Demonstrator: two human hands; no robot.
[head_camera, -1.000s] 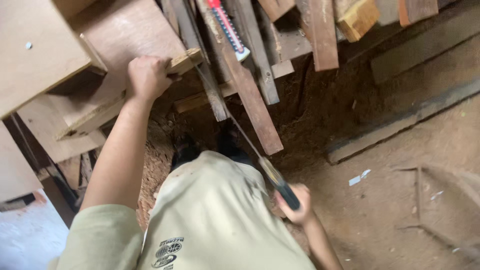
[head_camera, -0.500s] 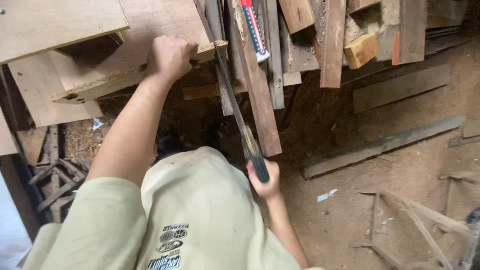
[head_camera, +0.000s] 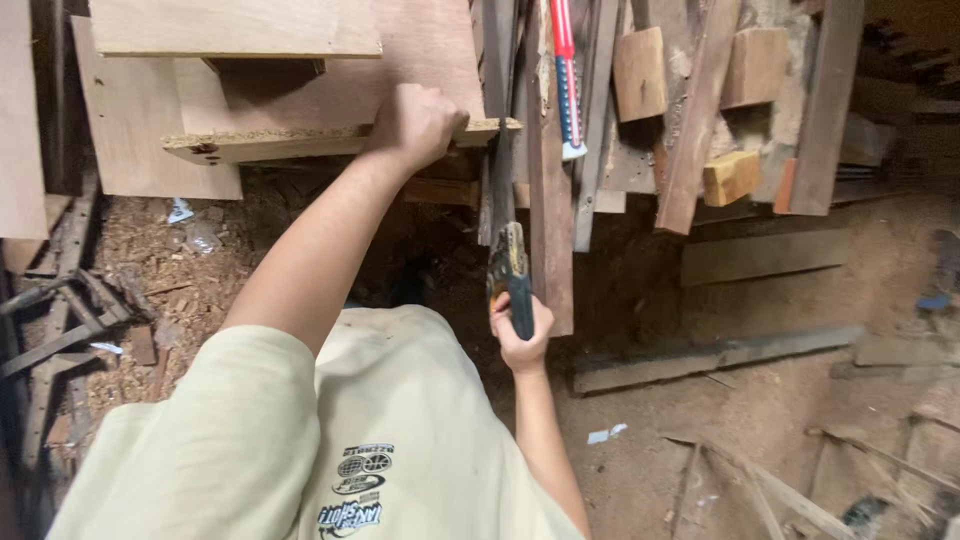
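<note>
My left hand (head_camera: 415, 125) grips the edge of a thick chipboard panel (head_camera: 270, 144) that lies across the wood pile. My right hand (head_camera: 522, 335) is closed on the dark handle of a handsaw (head_camera: 508, 262). Its blade runs up and meets the right end of the panel, just beside my left fist. My pale green shirt fills the lower left of the view.
Plywood sheets (head_camera: 235, 28) are stacked at the upper left. Planks, wood blocks (head_camera: 732, 176) and a red and blue level (head_camera: 566, 70) lie at the upper right. Sawdust covers the dirt floor, with timber strips (head_camera: 715, 355) at right and scrap wood at left.
The saw has swung from a slant to nearly upright at the panel's end, with my right hand raised. The left hand keeps its grip on the panel.
</note>
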